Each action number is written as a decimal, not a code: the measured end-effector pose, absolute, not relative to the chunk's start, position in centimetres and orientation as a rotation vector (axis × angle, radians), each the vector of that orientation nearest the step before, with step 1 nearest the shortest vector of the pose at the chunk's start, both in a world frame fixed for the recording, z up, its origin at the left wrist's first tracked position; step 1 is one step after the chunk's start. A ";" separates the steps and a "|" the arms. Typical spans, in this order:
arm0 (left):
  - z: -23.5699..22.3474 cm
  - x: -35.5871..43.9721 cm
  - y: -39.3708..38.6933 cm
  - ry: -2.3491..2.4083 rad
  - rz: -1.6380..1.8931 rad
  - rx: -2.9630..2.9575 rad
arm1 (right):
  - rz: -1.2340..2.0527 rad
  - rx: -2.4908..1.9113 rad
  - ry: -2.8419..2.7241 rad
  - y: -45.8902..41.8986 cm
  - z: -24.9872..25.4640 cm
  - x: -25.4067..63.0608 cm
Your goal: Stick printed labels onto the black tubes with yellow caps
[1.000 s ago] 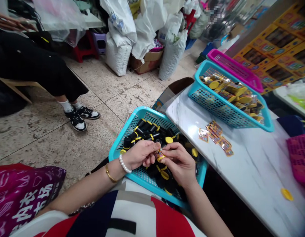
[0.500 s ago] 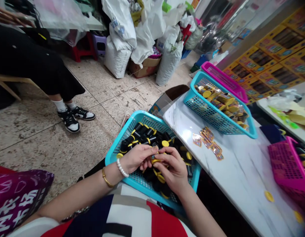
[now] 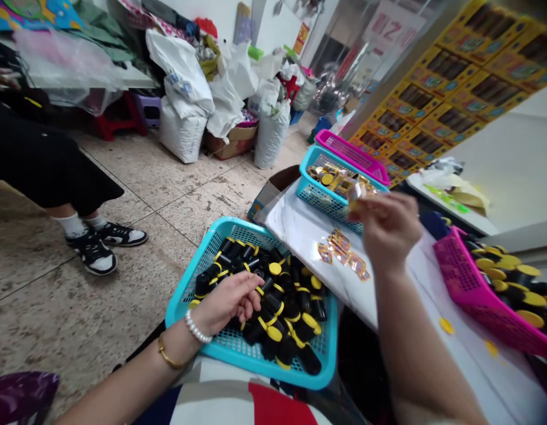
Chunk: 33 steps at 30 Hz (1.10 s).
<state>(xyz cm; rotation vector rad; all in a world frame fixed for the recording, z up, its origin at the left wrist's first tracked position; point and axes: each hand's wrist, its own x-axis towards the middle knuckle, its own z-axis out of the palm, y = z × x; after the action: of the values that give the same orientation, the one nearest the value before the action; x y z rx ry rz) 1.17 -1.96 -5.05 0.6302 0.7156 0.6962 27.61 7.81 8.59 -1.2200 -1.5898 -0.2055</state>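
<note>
My left hand [image 3: 235, 300], with a pearl bracelet at the wrist, hovers over a blue basket [image 3: 173, 307] on my lap. Its fingers are loosely bent and apart, with nothing seen in them. Black canisters with yellow lids [image 3: 273, 333] fill that basket. Blurred by motion, my right hand [image 3: 390, 227] is raised above the table and pinches a small canister with a printed wrap [image 3: 356, 192]. Just behind it stands a second blue basket [image 3: 320, 198] of wrapped, yellow-lidded canisters. Shiny printed sleeves [image 3: 341, 251] lie in a loose pile on the table below this hand.
A marble-patterned table [image 3: 295, 236] runs along my right. On it are a pink basket [image 3: 459, 277] of canisters and loose yellow lids [image 3: 446, 326]. Yellow boxes [image 3: 415, 118] are stacked behind. Another person's legs [image 3: 47, 171] are at left; white sacks [image 3: 184, 124] stand on the floor.
My right hand has left my left hand and moved right and up towards the back basket, carrying the wrapped canister. My left hand stays over the lap basket. The view has turned right.
</note>
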 end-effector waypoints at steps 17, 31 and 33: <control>-4.5 1.5 -2.6 0.970 0.661 1.303 | -0.277 -1.697 -2.076 0.3 2.1 25.3; -4.6 1.7 -2.6 0.978 0.785 1.070 | -0.188 -1.681 -1.963 1.8 1.9 28.5; -4.3 1.6 -2.6 1.020 0.874 1.015 | -0.183 -1.588 -1.963 0.5 2.2 26.2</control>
<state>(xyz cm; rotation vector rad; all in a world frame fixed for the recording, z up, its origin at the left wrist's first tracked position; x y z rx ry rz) 1.63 -2.62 -4.30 1.0150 1.0205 0.8736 26.22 0.46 2.15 -1.5881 -1.9628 -0.1832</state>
